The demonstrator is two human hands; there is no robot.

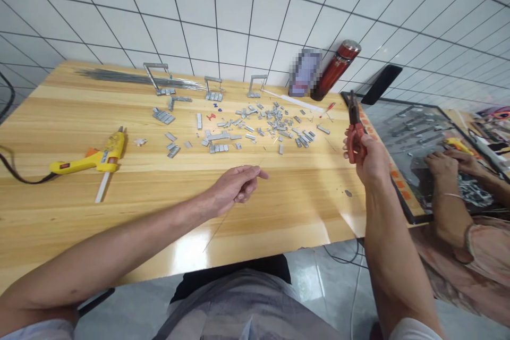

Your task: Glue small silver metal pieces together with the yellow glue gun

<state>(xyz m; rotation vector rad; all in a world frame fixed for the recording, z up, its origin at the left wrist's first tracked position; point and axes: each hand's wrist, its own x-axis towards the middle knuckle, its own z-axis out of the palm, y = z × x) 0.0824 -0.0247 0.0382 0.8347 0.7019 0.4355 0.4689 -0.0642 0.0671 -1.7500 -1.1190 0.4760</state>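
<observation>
1. White tiled wall [231,5] with dark lines, across the top.
2. Wood-grained tabletop [303,191] through the middle.
3. Glossy grey floor [330,292], bottom centre.
4. Bright glare [191,249] on the wood, lower left of centre.

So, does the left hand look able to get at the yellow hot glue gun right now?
Probably yes: the left hand seems to hold only a thin wire, and the silver metal pieces lie beyond the direct path to the yellow hot glue gun. The wire may need releasing first.
</observation>
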